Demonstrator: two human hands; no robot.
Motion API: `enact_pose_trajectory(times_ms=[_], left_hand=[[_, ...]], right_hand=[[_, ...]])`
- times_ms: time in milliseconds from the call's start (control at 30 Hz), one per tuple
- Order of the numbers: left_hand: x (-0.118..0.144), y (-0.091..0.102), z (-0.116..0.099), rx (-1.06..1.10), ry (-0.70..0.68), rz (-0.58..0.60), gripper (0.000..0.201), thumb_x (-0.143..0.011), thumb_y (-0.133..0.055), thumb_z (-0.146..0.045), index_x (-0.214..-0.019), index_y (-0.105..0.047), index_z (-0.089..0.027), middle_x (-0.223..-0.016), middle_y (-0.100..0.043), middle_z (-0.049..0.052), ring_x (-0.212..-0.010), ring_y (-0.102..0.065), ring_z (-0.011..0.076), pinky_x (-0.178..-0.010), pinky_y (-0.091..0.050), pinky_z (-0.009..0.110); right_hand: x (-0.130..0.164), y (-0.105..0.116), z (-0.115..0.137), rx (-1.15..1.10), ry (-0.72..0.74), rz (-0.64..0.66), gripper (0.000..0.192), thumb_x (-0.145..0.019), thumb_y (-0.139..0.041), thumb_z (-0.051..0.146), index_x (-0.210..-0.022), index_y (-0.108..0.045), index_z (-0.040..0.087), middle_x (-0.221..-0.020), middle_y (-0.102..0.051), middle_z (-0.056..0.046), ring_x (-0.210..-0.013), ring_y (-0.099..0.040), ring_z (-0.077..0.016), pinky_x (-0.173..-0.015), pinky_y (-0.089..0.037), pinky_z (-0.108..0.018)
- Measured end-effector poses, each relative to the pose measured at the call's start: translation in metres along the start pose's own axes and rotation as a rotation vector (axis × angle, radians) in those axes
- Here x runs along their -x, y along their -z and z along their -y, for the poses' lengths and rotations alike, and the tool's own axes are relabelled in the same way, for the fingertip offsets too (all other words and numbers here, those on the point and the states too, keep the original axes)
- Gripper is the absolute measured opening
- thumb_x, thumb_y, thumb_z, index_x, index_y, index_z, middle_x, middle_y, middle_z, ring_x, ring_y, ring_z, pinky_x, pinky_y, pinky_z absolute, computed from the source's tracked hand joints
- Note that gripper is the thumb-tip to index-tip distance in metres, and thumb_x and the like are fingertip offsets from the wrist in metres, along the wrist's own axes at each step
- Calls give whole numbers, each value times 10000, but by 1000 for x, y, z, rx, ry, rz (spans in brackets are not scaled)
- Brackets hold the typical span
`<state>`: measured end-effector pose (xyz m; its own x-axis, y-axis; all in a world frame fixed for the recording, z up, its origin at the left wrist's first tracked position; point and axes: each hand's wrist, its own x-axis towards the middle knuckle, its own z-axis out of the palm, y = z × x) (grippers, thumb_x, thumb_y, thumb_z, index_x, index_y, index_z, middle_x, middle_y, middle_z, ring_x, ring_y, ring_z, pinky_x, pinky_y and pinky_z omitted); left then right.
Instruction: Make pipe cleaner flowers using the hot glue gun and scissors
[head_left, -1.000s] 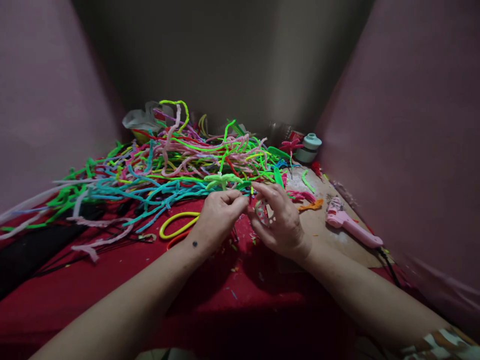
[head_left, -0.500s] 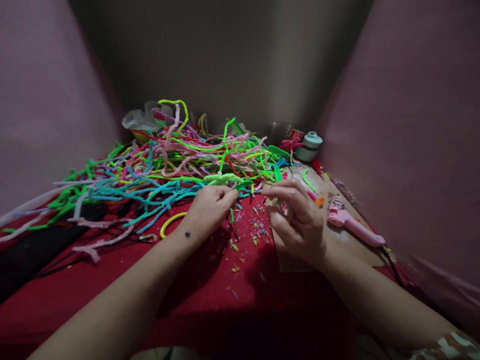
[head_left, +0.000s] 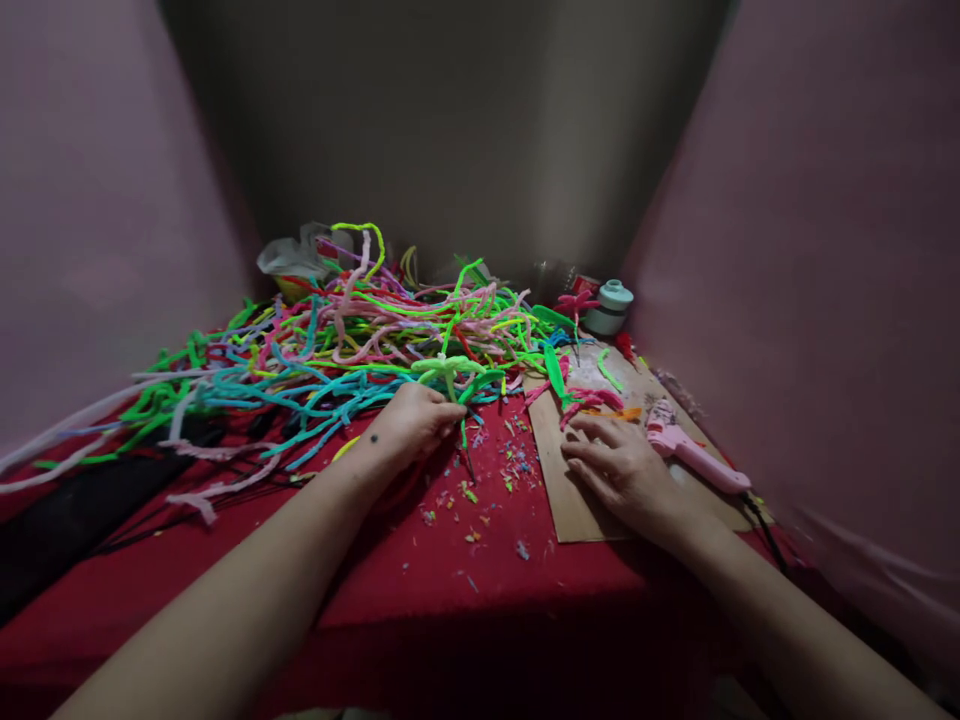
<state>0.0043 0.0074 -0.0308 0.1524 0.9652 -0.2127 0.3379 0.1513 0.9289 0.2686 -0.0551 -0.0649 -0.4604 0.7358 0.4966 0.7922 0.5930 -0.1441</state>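
Observation:
In the head view, my left hand (head_left: 416,425) is pinched round the stem of a light green pipe-cleaner flower (head_left: 450,367). A darker green leaf sticks out to its right, and the thin stem end hangs below my fingers. My right hand (head_left: 630,475) rests low over the wooden board (head_left: 559,490), fingers stretched out and holding nothing I can see. Just beyond its fingertips lies a pink pipe-cleaner flower (head_left: 594,399) with an upright green leaf (head_left: 556,372); whether they touch I cannot tell. An orange piece (head_left: 624,413) lies beside it.
A large tangled heap of coloured pipe cleaners (head_left: 375,330) spreads across the back of the red cloth (head_left: 420,590). On the board's right side lies a pink glue gun (head_left: 697,455) with a black cord. A pale blue jar (head_left: 609,308) stands behind. Coloured fluff scraps (head_left: 517,460) litter the cloth.
My right hand has moved down and right, away from the left hand and onto the board, its fingers straightening. My left hand keeps the green flower, now slightly lower in view.

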Motion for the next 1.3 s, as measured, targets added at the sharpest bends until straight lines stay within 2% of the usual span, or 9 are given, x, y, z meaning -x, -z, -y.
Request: enact_pose_trajectory(times_ms=[100, 233, 467, 600, 733, 833, 1000, 1133, 1300], left_hand=[[7, -1, -4, 169, 3, 31, 310, -647, -641, -284, -436, -443, -173, -374, -383, -45, -262, -265, 44, -323, -136, 206], [21, -5, -12, 258, -104, 106, 299, -656, -669, -285, -488, -461, -150, -436, -422, -39, -307, -294, 27, -332, -149, 188], [28, -5, -13, 288, -165, 127, 266, -707, -649, -296, -556, -485, -150, -450, -440, -41, -343, -304, 28, -352, -190, 181], [28, -2, -13, 277, -181, 126, 253, -695, -653, -284, -556, -484, -157, -446, -428, -48, -342, -309, 34, -348, -202, 183], [28, -3, -13, 259, -206, 119, 242, -688, -659, -283, -558, -502, -153, -431, -399, -56, -349, -324, 38, -356, -226, 175], [28, -3, -14, 284, -195, 122, 257, -672, -678, -284, -558, -489, -153, -439, -404, -57, -346, -318, 34, -352, -211, 174], [27, -2, -13, 370, -240, 207, 262, -696, -656, -260, -550, -464, -157, -479, -428, -51, -352, -325, 33, -363, -232, 185], [28, -1, -10, 323, -277, 226, 216, -728, -632, -267, -601, -490, -166, -509, -431, -54, -349, -336, 38, -364, -239, 193], [30, -2, -10, 285, -310, 189, 237, -726, -635, -282, -578, -490, -167, -477, -411, -53, -369, -347, 47, -380, -253, 193]], right_hand=[[0, 5, 2, 22, -4, -23, 225, -830, -559, 241, -1016, -676, 285, -1092, -663, -54, -1073, -546, -274, -899, -403, -540], [-7, 18, 5, 84, -37, 1, 216, -847, -534, 255, -1014, -665, 293, -1079, -677, -42, -1081, -538, -289, -952, -299, -625], [-1, 33, -11, -121, -102, 242, 294, -888, -409, 189, -1156, -524, 225, -1195, -568, -96, -1153, -487, -239, -980, -402, -503], [7, 28, -5, -179, -105, 184, 335, -880, -398, 141, -1192, -472, 238, -1240, -528, -95, -1185, -473, -224, -1012, -397, -479], [4, 23, 10, -302, -141, 64, 368, -849, -416, 102, -1181, -476, 250, -1179, -569, -87, -1088, -556, -197, -925, -493, -394], [6, 17, 19, -138, -124, -32, 329, -842, -440, 118, -1144, -523, 218, -1190, -560, -118, -1130, -526, -247, -959, -457, -463], [26, 5, 28, 90, -235, 77, 388, -852, -518, 280, -1217, -511, 149, -1249, -515, -182, -1186, -465, -337, -970, -415, -552], [25, 6, 32, -32, -219, 55, 408, -885, -474, 274, -1275, -460, 154, -1326, -452, -176, -1252, -416, -289, -1020, -387, -512], [-13, 19, 49, -318, -237, -38, 287, -885, -471, 239, -1150, -564, 180, -1208, -571, -127, -1157, -521, -236, -997, -422, -458]])
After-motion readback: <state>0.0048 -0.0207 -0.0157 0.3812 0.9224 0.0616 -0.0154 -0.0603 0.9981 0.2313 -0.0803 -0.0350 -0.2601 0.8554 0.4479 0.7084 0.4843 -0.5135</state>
